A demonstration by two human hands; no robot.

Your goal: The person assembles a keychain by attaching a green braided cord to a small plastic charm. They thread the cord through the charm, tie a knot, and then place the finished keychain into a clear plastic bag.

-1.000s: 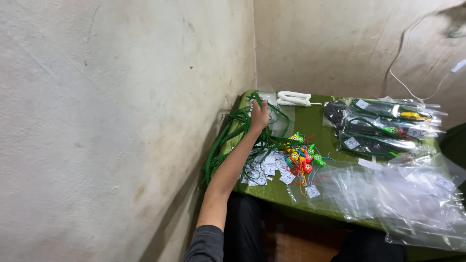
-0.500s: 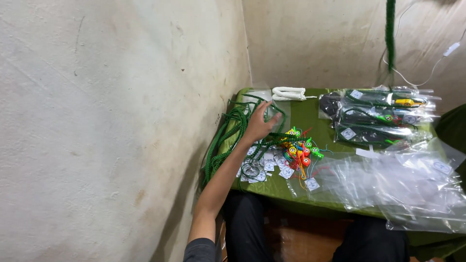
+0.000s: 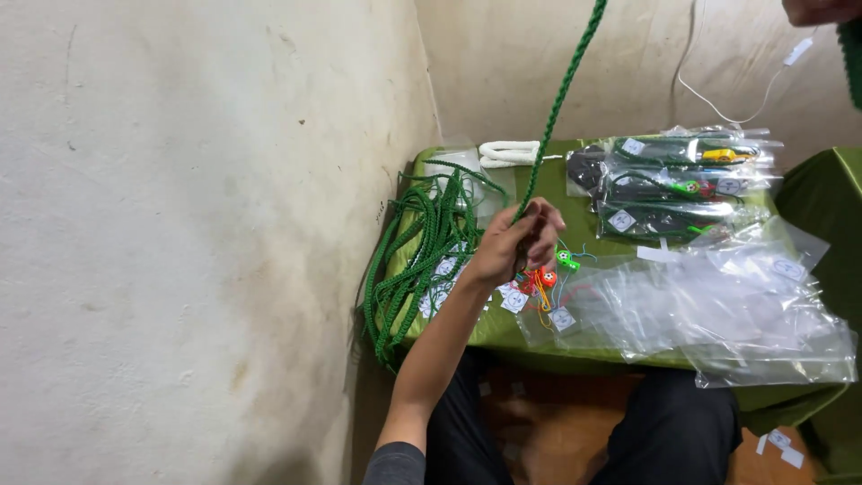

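Note:
My left hand (image 3: pixel 519 244) is closed around a green braided cord (image 3: pixel 560 101) just above the table's left half. The cord runs taut from that fist up and out of the top of the view. Only the lower edge of my right hand (image 3: pixel 819 9) shows in the top right corner, with a stretch of green cord (image 3: pixel 849 52) hanging from it at the frame's edge. A tangled pile of green cords (image 3: pixel 420 256) lies on the table's left end and droops over its edge. Small colourful whistles (image 3: pixel 544 278) lie right under my left hand.
The table wears a green cloth (image 3: pixel 548 337) and stands in a wall corner. Empty clear plastic bags (image 3: pixel 732 310) cover its right half. Packed bags (image 3: pixel 682 184) sit at the back, beside a white cord bundle (image 3: pixel 508 153). Small paper tags (image 3: pixel 514 301) are scattered. My knees are below.
My left hand left the cord pile, moved right and towards me, and closed on a green cord. That cord now slants up leftwards instead of hanging straight at the right.

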